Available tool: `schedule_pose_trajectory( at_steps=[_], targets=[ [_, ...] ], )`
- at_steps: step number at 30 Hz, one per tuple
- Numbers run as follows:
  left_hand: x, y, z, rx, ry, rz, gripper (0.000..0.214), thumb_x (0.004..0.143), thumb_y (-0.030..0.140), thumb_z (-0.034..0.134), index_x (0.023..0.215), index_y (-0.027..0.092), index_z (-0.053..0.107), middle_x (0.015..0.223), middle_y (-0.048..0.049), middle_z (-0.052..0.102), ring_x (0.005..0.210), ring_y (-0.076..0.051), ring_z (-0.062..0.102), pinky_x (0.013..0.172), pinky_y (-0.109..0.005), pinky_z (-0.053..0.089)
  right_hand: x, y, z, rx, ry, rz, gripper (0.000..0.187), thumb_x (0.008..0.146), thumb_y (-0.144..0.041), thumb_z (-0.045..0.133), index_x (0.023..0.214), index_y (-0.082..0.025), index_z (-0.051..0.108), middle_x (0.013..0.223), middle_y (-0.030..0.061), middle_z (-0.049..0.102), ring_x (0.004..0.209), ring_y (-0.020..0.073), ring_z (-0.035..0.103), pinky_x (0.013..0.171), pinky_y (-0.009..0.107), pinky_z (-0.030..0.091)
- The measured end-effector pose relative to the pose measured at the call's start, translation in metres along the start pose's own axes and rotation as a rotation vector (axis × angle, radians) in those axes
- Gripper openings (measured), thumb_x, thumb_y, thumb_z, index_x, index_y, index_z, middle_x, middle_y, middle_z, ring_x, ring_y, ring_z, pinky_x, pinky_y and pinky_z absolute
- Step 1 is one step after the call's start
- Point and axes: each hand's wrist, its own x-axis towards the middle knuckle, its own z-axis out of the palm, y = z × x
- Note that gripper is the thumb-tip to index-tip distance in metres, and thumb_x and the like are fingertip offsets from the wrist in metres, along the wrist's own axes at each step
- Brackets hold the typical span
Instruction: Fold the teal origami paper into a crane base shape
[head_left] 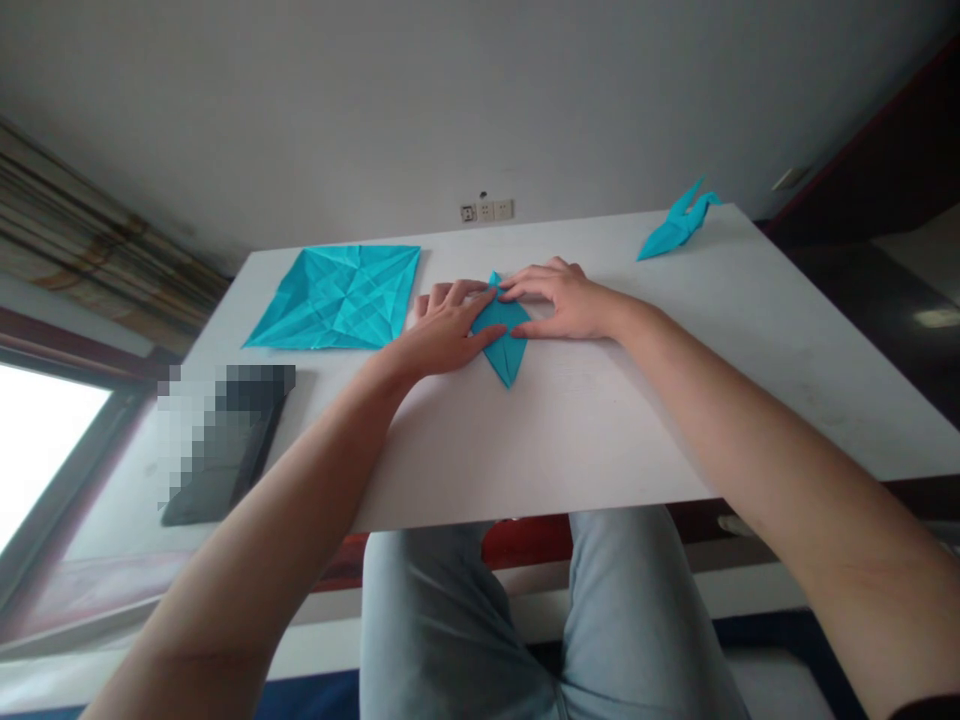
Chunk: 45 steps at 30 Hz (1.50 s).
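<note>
Origami piece [504, 340] sits near the middle of the white tabletop [600, 420], a small teal folded shape, kite-ish, with a long point aimed back toward the person and a short tip at the far end. So it's past the early creases, but it doesn't look like a finished model to me.

Going left to right: at the near left edge there's a dark flat thing [225, 450], partly blurred out, can't tell what it is. Beyond it lies a creased teal paper square [337, 297], opened flat and covered in fold lines, touched by neither hand. My guess is that one's pre-creased and waiting, or was unfolded again; no way to tell which.

Then the left hand [442, 330], palm down, fingers spread a little and pressing flat on the left side of the folded shape. Not pinching anything as far as I can see, just holding it down. Right hand [562, 300] mirrors it on the other side, fingers stretched out and laid close together, fingertips meeting the far tip of the paper. Looks like a crease being flattened or lined up.

Far right corner: a finished-looking teal paper crane [679, 225] with a neck or tail sticking up, well apart from the hands.

So my read: one model done, one partway at the narrow-base stage with neck, tail and wings left to shape if it's the same bird, plus one sheet lying flat.
</note>
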Motion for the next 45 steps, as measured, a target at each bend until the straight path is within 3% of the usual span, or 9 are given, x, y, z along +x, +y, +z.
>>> schedule_pose_trajectory(
  at_steps=[7,13,19,24,32,39,45],
  targets=[
    [-0.002,0.0,-0.001,-0.02,-0.015,0.069,0.091,0.109,0.076,0.061,0.183,0.025,0.047,0.194,-0.0173,0.038,0.179,-0.047,0.032,0.146,-0.068,0.025,-0.003,-0.002,-0.008,0.074,-0.06,0.002,0.073,0.083,-0.07,0.097,0.147,-0.036,0.085,0.163,0.0109,0.075,0.154,0.0497,0.055,0.135,0.077,0.034],
    [-0.002,-0.001,0.0,-0.031,-0.004,0.125,0.091,0.107,0.074,0.064,0.18,0.022,0.049,0.188,-0.0191,0.049,0.179,-0.045,0.035,0.146,-0.066,0.027,-0.005,-0.005,-0.009,0.09,-0.073,-0.009,0.081,0.077,-0.073,0.1,0.147,-0.037,0.083,0.162,0.0091,0.074,0.151,0.0478,0.056,0.135,0.074,0.036],
    [-0.001,-0.001,0.001,-0.06,0.03,0.097,0.102,0.105,0.075,0.066,0.186,0.018,0.037,0.19,-0.0223,0.046,0.176,-0.048,0.037,0.145,-0.07,0.029,-0.003,-0.008,-0.003,0.036,-0.048,-0.005,0.083,0.081,-0.076,0.095,0.15,-0.033,0.079,0.165,0.012,0.072,0.149,0.0506,0.056,0.133,0.074,0.037],
    [-0.001,-0.001,0.001,-0.05,0.053,0.075,0.098,0.104,0.072,0.067,0.183,0.02,0.042,0.187,-0.0223,0.049,0.173,-0.049,0.041,0.143,-0.069,0.032,-0.001,-0.013,0.002,-0.027,-0.047,0.035,0.09,0.084,-0.083,0.088,0.158,-0.033,0.074,0.171,0.0129,0.069,0.15,0.0541,0.054,0.13,0.076,0.04],
    [-0.001,-0.004,0.005,-0.019,0.068,0.049,0.092,0.105,0.073,0.067,0.182,0.027,0.047,0.19,-0.019,0.047,0.175,-0.048,0.038,0.144,-0.071,0.024,-0.004,-0.016,0.007,-0.061,-0.026,-0.016,0.083,0.093,-0.083,0.081,0.161,-0.036,0.075,0.174,0.0112,0.069,0.151,0.0543,0.053,0.129,0.079,0.04],
    [0.0,-0.002,0.002,-0.02,0.045,0.018,0.094,0.104,0.076,0.067,0.181,0.025,0.047,0.19,-0.0208,0.045,0.177,-0.047,0.036,0.146,-0.072,0.019,-0.002,-0.017,0.008,-0.068,-0.05,0.011,0.091,0.089,-0.083,0.083,0.165,-0.033,0.072,0.177,0.013,0.066,0.16,0.0591,0.048,0.131,0.082,0.036],
    [-0.002,-0.001,0.002,-0.034,0.062,-0.045,0.102,0.099,0.081,0.07,0.182,0.027,0.043,0.191,-0.0214,0.041,0.181,-0.046,0.03,0.148,-0.071,0.014,-0.001,-0.017,0.008,-0.075,-0.048,0.02,0.092,0.086,-0.083,0.087,0.162,-0.034,0.072,0.176,0.0126,0.067,0.161,0.0567,0.048,0.134,0.079,0.037]
  ],
)
